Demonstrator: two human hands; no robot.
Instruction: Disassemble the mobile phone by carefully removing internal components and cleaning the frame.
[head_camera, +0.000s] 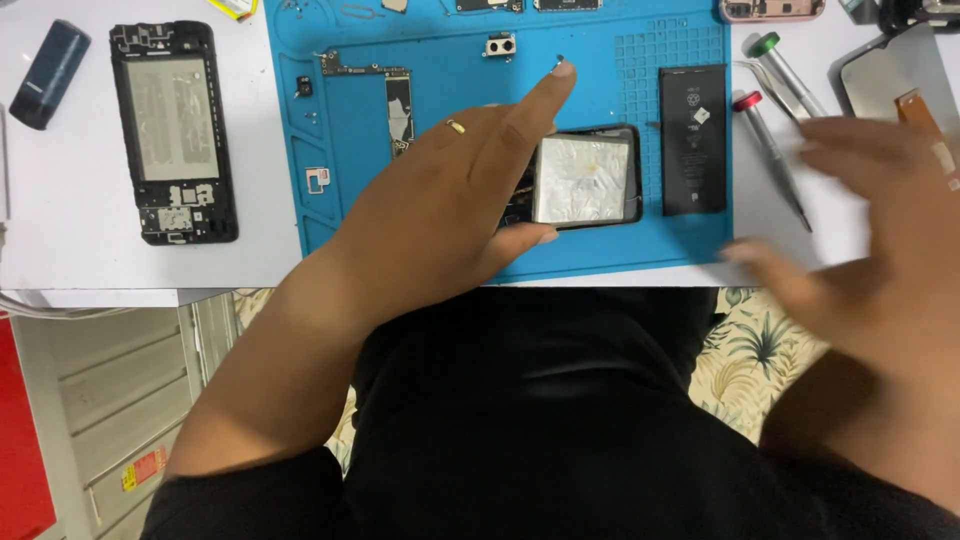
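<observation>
I see my left hand (455, 195) lying flat over the opened phone body (585, 178) on the blue work mat (440, 60), fingers spread, the index finger stretched up toward a tiny dark part (559, 59) that I cannot identify. The hand covers the phone's left half; only its silvery inner plate and right edge show. My right hand (880, 240) is smeared by motion over the desk (60, 200) at the right, fingers loosely spread and holding nothing that I can make out; its outline is too blurred to tell whether it touches anything. Just beside it lie two screwdrivers, one red-capped (768, 150), one green-capped (785, 70), with tweezers partly hidden between them. A black battery (693, 140) lies right of the phone, near but apart. A logic board (385, 95) and a small camera module (499, 45) lie on the mat. A second phone frame (173, 130) lies on the desk at left. Items along the top edge are cut off.
</observation>
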